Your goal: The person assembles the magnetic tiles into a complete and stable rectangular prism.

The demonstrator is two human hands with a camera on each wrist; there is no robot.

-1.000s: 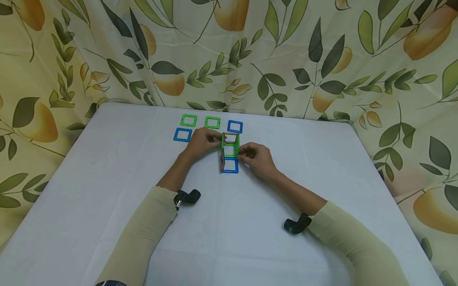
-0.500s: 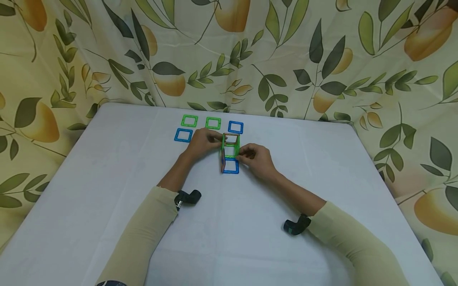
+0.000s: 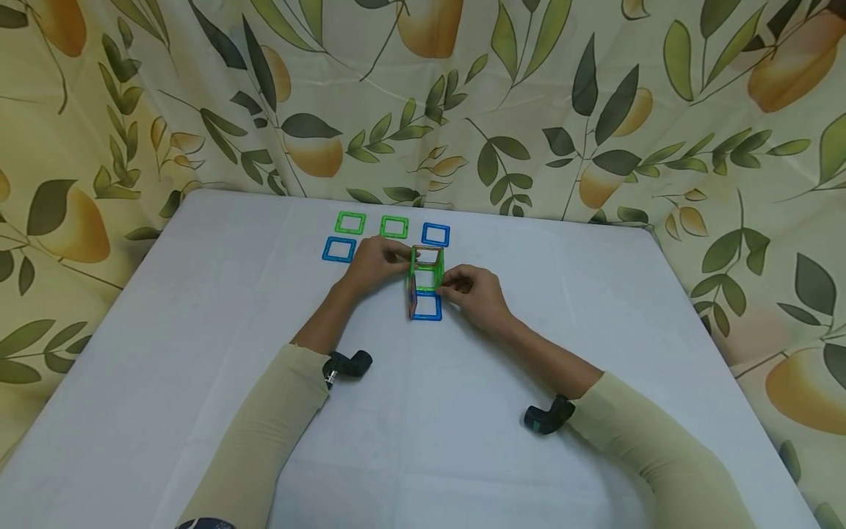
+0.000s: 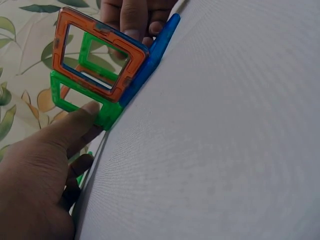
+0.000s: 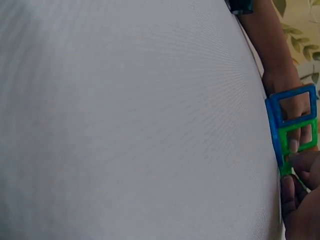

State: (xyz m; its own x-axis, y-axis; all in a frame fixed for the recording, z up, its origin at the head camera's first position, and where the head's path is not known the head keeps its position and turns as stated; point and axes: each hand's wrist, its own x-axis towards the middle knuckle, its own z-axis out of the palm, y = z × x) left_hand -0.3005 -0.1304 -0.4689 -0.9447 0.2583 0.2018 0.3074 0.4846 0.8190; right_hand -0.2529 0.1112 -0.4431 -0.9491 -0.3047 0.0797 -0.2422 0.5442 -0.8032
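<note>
A small structure of square magnetic tiles stands on the white table, with a blue tile (image 3: pixel 427 307) flat at its near end and green tiles (image 3: pixel 424 279) behind. An orange tile (image 4: pixel 122 85) stands upright along the left side. My left hand (image 3: pixel 378 263) grips the green left side of the structure from behind; its thumb lies on a green tile (image 4: pixel 62 100) in the left wrist view. On the opposite side, my right hand (image 3: pixel 477 294) pinches a green tile (image 5: pixel 299 142) between thumb and fingers. Hands and tiles partly hide the inner joins.
Beyond the structure lie loose square tiles: a green one (image 3: pixel 350 223), another green one (image 3: pixel 394 227), a blue one (image 3: pixel 435 235) and a second blue one (image 3: pixel 339 249) beside my left hand. A fruit-and-leaf patterned cloth (image 3: pixel 423 110) hangs behind the table (image 3: pixel 231 257).
</note>
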